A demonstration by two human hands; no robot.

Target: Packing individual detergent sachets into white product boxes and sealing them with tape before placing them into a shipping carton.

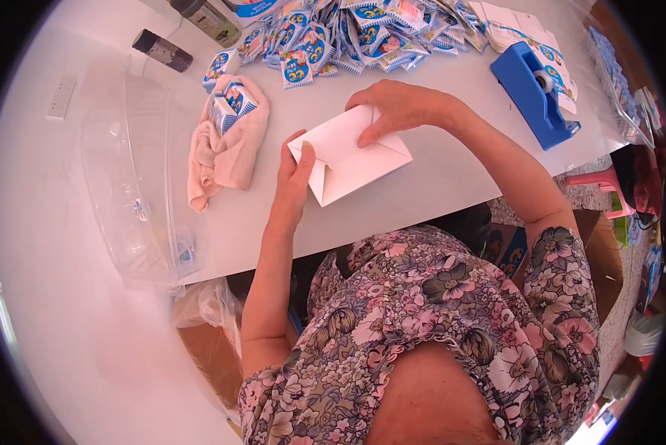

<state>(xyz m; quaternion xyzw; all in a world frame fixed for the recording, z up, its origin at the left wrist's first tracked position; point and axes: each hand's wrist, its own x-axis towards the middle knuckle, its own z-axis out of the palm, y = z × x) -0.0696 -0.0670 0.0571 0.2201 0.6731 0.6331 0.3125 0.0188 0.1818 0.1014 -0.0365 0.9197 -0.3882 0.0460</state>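
Between my two hands is a white paper carton (355, 159), tilted above the table, with folded triangular creases at its ends and a small gap at the left one. My left hand (294, 174) grips its left end, thumb lying on the near face. From the far side my right hand (403, 110) holds the upper edge, its thumb pressed on the white face and the other fingers partly hidden behind. Beyond the carton lies a heap of small blue and white packets (348, 37). To the left rests a crumpled beige cloth (233, 152) with a couple of packets on it.
A blue tape dispenser (529, 96) stands at the right, beside a stack of flat printed cartons (515, 26). Two dark-lidded jars, one a brown container (162, 50), are at the far left. A clear plastic tray (129, 178) lines the left edge. Right of the table is a pink stool (600, 180).
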